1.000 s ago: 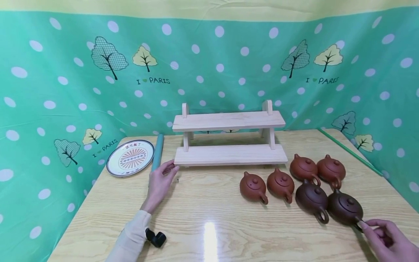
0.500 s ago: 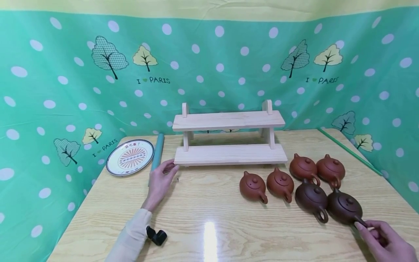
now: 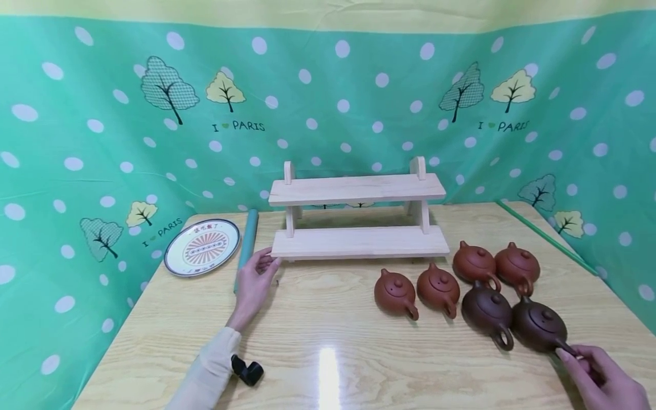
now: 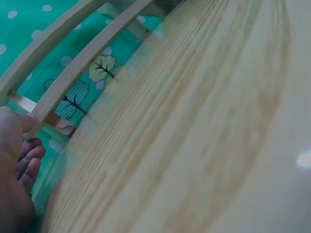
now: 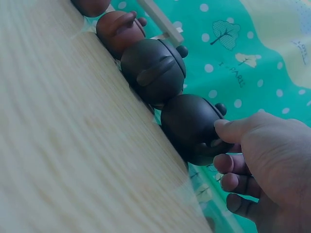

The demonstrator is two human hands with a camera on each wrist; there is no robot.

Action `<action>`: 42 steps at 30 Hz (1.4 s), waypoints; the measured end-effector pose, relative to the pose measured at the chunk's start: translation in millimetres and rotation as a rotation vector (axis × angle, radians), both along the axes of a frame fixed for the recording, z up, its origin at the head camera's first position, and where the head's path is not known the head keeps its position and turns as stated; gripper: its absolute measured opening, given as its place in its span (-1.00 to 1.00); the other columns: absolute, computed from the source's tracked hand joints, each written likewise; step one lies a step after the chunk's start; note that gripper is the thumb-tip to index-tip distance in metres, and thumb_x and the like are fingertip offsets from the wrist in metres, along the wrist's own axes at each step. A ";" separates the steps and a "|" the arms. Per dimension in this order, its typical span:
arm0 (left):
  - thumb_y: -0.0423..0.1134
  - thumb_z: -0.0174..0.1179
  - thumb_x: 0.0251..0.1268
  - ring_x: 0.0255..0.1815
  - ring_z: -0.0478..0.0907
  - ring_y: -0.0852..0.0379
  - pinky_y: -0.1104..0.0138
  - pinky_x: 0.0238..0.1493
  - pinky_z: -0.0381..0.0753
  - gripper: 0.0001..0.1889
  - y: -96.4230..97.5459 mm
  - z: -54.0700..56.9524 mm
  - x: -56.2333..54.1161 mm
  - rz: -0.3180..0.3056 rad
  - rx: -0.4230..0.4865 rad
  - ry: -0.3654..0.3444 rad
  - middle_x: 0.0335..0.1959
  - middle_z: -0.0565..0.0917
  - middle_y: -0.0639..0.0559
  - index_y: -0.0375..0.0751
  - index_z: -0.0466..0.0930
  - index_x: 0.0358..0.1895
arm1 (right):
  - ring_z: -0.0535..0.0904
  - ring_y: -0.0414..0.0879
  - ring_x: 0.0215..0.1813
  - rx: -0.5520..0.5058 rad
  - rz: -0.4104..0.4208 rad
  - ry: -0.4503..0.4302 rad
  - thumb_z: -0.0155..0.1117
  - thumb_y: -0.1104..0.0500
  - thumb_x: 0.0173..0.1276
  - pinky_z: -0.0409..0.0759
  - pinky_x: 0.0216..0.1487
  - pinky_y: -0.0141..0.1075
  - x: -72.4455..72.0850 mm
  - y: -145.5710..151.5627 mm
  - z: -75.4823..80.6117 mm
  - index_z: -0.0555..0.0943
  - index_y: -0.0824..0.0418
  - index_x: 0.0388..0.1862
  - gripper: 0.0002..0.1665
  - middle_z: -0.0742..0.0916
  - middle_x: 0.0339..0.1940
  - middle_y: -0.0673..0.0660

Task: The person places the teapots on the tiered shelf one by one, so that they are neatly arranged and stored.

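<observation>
My left hand (image 3: 254, 283) pinches the left front corner of the lower board of a pale wooden two-tier shelf (image 3: 359, 241). In the left wrist view the thumb lies on the board (image 4: 80, 68) and the other fingers curl below it. At the right, my right hand (image 3: 607, 376) holds the handle of a dark brown teapot (image 3: 539, 326) between thumb and fingers. This teapot sits on the table beside another dark teapot (image 3: 487, 308). Behind them are two reddish-brown teapots, a left one (image 3: 474, 262) and a right one (image 3: 517, 266).
Two more reddish teapots, one (image 3: 394, 292) left of the other (image 3: 438, 287), stand before the shelf's right half. A patterned plate (image 3: 202, 247) and a teal roll (image 3: 248, 239) lie at the back left. A green rod (image 3: 548, 236) runs along the right edge. Polka-dot cloth hangs behind.
My right fingers have shifted slightly on the dark teapot's handle. The left hand stays at the shelf corner, and the teapots keep their places.
</observation>
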State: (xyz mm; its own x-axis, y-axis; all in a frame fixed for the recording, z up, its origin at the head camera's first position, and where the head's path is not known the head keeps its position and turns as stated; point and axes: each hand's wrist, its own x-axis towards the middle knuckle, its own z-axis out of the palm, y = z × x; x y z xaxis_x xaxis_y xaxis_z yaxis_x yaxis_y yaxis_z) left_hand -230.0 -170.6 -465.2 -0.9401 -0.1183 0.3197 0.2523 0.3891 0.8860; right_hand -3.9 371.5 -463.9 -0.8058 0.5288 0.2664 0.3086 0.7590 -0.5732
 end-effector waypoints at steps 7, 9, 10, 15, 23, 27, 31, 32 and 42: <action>-0.33 0.35 0.42 -0.09 0.71 -0.19 0.49 -0.15 0.66 -0.57 3.0 -3.4 -2.0 -0.040 0.099 -0.022 -0.05 0.69 -0.34 -0.45 0.54 0.26 | 0.25 -0.27 -0.60 0.046 -0.012 0.020 0.22 0.21 0.59 0.19 -0.62 -0.43 2.4 -0.6 -3.5 0.56 0.48 -0.12 -0.72 0.53 -0.57 0.12; -0.35 0.35 0.42 -0.13 0.71 -0.11 0.48 -0.17 0.67 -0.57 2.9 -4.5 -2.0 -0.038 0.116 -0.033 -0.06 0.68 -0.33 -0.45 0.53 0.26 | 0.25 -0.27 -0.60 0.048 -0.014 0.019 0.24 0.23 0.58 0.19 -0.63 -0.44 2.6 -1.4 -4.3 0.56 0.48 -0.13 -0.74 0.53 -0.58 0.12; -0.36 0.35 0.41 -0.14 0.70 -0.05 0.49 -0.17 0.67 -0.57 2.7 -5.3 -2.1 -0.037 0.117 -0.036 -0.05 0.68 -0.33 -0.46 0.53 0.25 | 0.25 -0.27 -0.61 0.049 -0.014 0.019 0.24 0.24 0.57 0.19 -0.63 -0.44 2.7 -1.9 -4.6 0.56 0.48 -0.13 -0.75 0.53 -0.58 0.12; -0.38 0.33 0.43 -0.23 0.64 0.21 0.52 -0.18 0.64 -0.59 1.8 -7.1 -2.7 -0.042 0.117 -0.039 -0.05 0.68 -0.33 -0.46 0.50 0.24 | 0.26 -0.28 -0.61 0.048 -0.014 0.029 0.26 0.28 0.55 0.19 -0.64 -0.45 3.0 -3.4 -5.3 0.56 0.48 -0.13 -0.79 0.53 -0.60 0.11; -0.31 0.31 0.46 -0.20 0.63 0.18 0.51 -0.16 0.61 -0.57 0.6 -5.6 -5.8 -0.064 0.094 -0.069 0.00 0.66 -0.29 -0.41 0.48 0.27 | 0.27 -0.27 -0.59 0.066 -0.023 -0.008 0.18 0.20 0.62 0.21 -0.63 -0.44 3.1 0.2 -9.4 0.53 0.47 -0.08 -0.72 0.56 -0.56 0.14; -0.32 0.32 0.45 -0.16 0.62 0.14 0.51 -0.13 0.60 -0.57 0.2 -4.7 -5.2 -0.061 0.092 -0.077 0.01 0.67 -0.29 -0.41 0.48 0.28 | 0.26 -0.29 -0.59 0.091 -0.014 0.017 0.18 0.20 0.62 0.20 -0.64 -0.44 3.7 2.8 -13.0 0.54 0.46 -0.07 -0.73 0.57 -0.56 0.14; -0.32 0.31 0.45 -0.16 0.60 0.16 0.52 -0.13 0.60 -0.57 -0.1 -4.9 -4.4 -0.061 0.103 -0.073 0.01 0.67 -0.30 -0.41 0.48 0.27 | 0.25 -0.30 -0.61 0.101 -0.014 0.046 0.17 0.20 0.63 0.19 -0.66 -0.44 3.8 3.8 -14.4 0.54 0.47 -0.08 -0.73 0.57 -0.57 0.15; -0.33 0.32 0.45 -0.16 0.60 0.17 0.52 -0.13 0.60 -0.57 -0.1 -5.1 -4.1 -0.060 0.108 -0.071 0.01 0.67 -0.30 -0.41 0.48 0.27 | 0.25 -0.30 -0.61 0.104 -0.013 0.047 0.16 0.20 0.63 0.18 -0.66 -0.44 3.8 3.8 -14.3 0.54 0.47 -0.07 -0.72 0.57 -0.57 0.15; -0.35 0.32 0.44 -0.22 0.60 0.25 0.53 -0.18 0.60 -0.59 -0.6 -5.4 -4.1 -0.045 0.130 -0.056 -0.02 0.68 -0.33 -0.43 0.49 0.25 | 0.22 -0.34 -0.61 0.174 0.017 0.072 0.12 0.18 0.65 0.16 -0.66 -0.46 2.7 4.2 -8.0 0.51 0.45 -0.04 -0.71 0.56 -0.56 0.16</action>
